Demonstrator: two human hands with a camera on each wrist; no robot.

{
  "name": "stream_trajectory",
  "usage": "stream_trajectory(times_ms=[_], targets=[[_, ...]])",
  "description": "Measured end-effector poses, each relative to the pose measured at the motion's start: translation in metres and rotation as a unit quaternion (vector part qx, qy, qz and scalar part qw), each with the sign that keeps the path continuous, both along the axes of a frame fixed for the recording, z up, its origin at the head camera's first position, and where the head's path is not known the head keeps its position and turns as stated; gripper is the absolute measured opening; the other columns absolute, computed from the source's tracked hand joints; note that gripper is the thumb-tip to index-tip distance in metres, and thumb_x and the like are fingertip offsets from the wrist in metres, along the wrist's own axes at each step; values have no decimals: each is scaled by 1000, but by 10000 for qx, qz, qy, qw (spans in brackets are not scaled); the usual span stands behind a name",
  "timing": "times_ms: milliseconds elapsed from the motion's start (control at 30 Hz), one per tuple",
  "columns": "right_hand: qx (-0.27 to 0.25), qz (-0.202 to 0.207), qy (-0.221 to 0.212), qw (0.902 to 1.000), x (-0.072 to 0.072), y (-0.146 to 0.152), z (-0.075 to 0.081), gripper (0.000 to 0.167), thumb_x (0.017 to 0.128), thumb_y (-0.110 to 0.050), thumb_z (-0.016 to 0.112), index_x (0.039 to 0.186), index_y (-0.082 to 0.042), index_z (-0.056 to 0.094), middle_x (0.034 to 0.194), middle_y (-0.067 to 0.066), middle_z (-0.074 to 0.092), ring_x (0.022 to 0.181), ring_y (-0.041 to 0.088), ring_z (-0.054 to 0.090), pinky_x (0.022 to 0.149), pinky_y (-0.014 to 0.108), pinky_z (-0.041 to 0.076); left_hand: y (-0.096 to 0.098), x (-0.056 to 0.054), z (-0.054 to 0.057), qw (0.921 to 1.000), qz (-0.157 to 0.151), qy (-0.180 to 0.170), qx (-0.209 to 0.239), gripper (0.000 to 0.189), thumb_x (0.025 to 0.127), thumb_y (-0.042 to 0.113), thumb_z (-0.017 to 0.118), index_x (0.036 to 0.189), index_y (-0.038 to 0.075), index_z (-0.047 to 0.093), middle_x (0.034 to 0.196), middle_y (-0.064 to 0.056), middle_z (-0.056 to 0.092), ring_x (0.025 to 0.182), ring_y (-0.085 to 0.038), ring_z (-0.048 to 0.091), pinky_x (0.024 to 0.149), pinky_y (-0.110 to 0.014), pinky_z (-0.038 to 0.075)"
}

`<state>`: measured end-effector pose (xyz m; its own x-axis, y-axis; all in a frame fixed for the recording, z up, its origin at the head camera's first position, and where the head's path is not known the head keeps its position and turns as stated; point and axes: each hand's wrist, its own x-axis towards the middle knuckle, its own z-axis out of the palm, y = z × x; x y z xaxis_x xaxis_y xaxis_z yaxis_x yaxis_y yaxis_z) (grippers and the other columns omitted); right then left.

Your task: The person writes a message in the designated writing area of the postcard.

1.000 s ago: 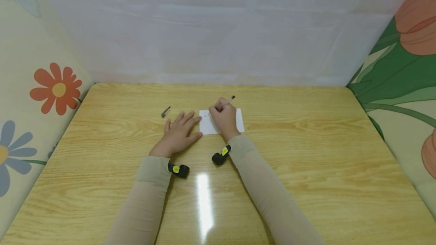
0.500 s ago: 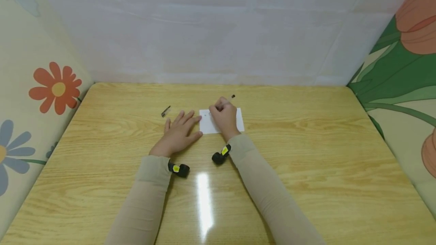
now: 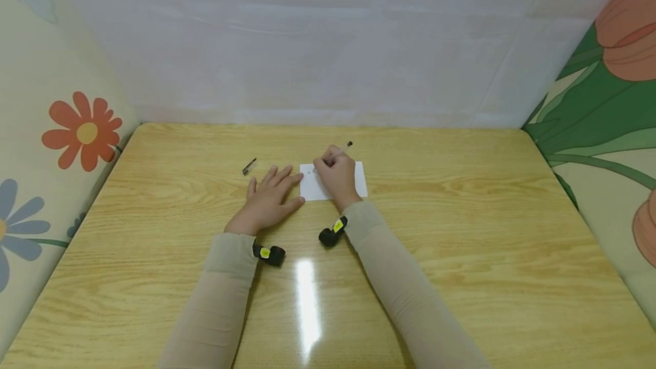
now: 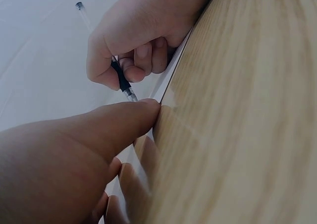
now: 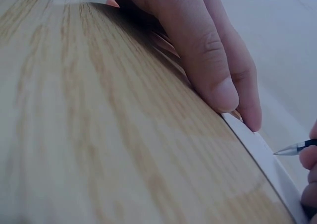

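Note:
A small white sheet of paper (image 3: 315,189) lies on the wooden table, with a few tiny dark marks near its upper left. My right hand (image 3: 338,178) rests over it and pinches a clear pen (image 4: 122,76) with a black grip. The pen's metal tip (image 5: 285,150) points down at the paper's surface. My left hand (image 3: 269,201) lies flat with fingers spread, its thumb and a fingertip on the paper's left edge. Beyond the left fingers lies a pen cap (image 3: 249,166), black and clear.
The wooden table (image 3: 461,232) runs up to a white cloth backdrop (image 3: 328,44). Flower-patterned panels (image 3: 615,147) stand on both sides. A black wrist camera (image 3: 332,234) sits at each cuff, just above the table.
Both hands stay in nearly the same place. The pen's top end has shifted very slightly, and the whole head view has drifted by a few pixels.

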<state>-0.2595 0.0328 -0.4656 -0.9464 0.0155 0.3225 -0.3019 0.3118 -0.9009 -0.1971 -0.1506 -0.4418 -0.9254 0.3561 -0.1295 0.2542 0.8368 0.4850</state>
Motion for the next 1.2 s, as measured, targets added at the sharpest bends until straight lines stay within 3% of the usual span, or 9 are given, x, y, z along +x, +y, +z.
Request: stream_trajectory(times_ms=[1200], targets=[[30,-29,94,9999,-3,-1,-4,20,88,-8,65,69,-10,58,58,-1,47,57,13,45,56,24,38,-1,1,-1,10000,7,32,42,63,105,43,53,160,17,34,169,-12,15,155,-39,-2,114,-71,-12]])
